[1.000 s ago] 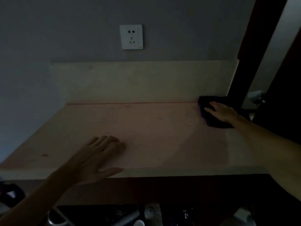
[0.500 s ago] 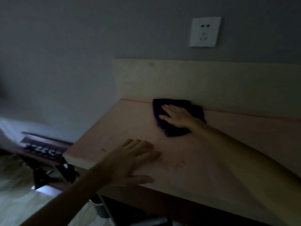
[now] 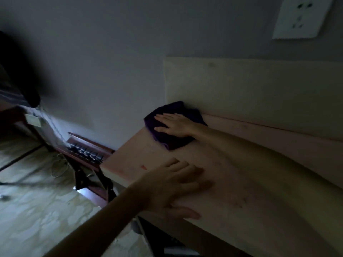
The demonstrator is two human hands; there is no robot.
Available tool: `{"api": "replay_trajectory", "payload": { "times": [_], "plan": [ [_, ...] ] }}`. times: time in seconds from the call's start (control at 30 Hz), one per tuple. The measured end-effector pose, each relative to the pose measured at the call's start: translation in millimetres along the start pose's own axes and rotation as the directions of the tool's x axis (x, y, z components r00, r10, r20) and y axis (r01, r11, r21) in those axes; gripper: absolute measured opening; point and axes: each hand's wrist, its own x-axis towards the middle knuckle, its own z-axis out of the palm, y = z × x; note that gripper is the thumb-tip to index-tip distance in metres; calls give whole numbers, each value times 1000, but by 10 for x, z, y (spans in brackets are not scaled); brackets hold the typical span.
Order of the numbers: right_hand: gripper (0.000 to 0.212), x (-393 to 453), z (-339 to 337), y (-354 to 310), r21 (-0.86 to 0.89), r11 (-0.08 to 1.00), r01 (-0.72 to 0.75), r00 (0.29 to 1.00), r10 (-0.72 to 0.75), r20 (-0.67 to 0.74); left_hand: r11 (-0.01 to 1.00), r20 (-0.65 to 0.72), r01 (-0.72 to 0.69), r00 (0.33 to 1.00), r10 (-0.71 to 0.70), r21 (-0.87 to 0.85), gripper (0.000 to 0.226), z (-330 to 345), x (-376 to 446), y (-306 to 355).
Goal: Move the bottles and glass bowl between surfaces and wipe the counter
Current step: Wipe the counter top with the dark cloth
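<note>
Right hand (image 3: 175,125), fingers flat on dark purple cloth (image 3: 172,140), has swept from tabletop's (image 3: 241,182) right end to far-left corner; left hand (image 3: 174,184) spread flat, bracing; wipe pass likely nearly complete.

purple cloth (image 3: 174,143), pink counter (image 3: 232,182), grey wall (image 3: 111,62)

Very dim, grainy frame with a bluish cast. Faint light falls on the floor (image 3: 37,210) at near left. Deep shadow far left. Soft motion blur throughout; wide-angle tilt bends the edges.
</note>
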Motion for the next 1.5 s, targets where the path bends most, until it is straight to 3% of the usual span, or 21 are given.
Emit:
{"api": "replay_trajectory", "payload": {
  "times": [0.13,0.33,0.47,0.6,0.7,0.77,0.87,0.97,1.07,1.27,1.37,1.5],
  "plan": [
    [73,-732,18,323,9,999,-47,999,47,-15,1000,-7,2,1000,-2,9,73,17,-14,7],
    [70,-2580,-20,1233,41,936,-348,935,350,-55,999,-66,-32,997,34,33,73,72,-6,-4],
    [84,-4107,-16,1662,96,791,-604,786,611,-96,998,-69,-24,997,28,64,75,138,25,-2],
    [84,-5427,47,1698,131,547,-827,540,837,-86,997,-71,-17,997,22,72,75,133,33,10],
    [85,-5862,119,1653,119,459,-880,457,888,-50,999,-77,-7,997,12,53,75,173,54,2],
    [90,-5943,166,1501,110,445,-889,442,896,-47,998,-68,-11,998,16,66,73,150,13,15],
    [96,-5881,187,1332,120,461,-879,460,887,-43,998,-63,-14,998,18,63,70,82,-10,38],
    [108,-5570,193,1201,119,541,-833,540,841,-38,996,-67,-27,997,32,83,69,71,-32,38],
    [86,-4982,169,1050,104,655,-749,655,755,-37,996,-70,-32,997,37,78,69,74,-36,19],
    [72,-3147,139,749,27,911,-412,911,413,-25,997,-90,-40,995,46,73,69,33,-39,44],
    [72,-2222,129,541,-5,972,-233,972,233,-36,997,-98,-45,994,51,66,69,7,-41,62],
    [65,-1148,143,243,-10,1000,-24,1000,24,-16,994,-71,-48,996,55,100,71,41,-24,54]
  ]
}}
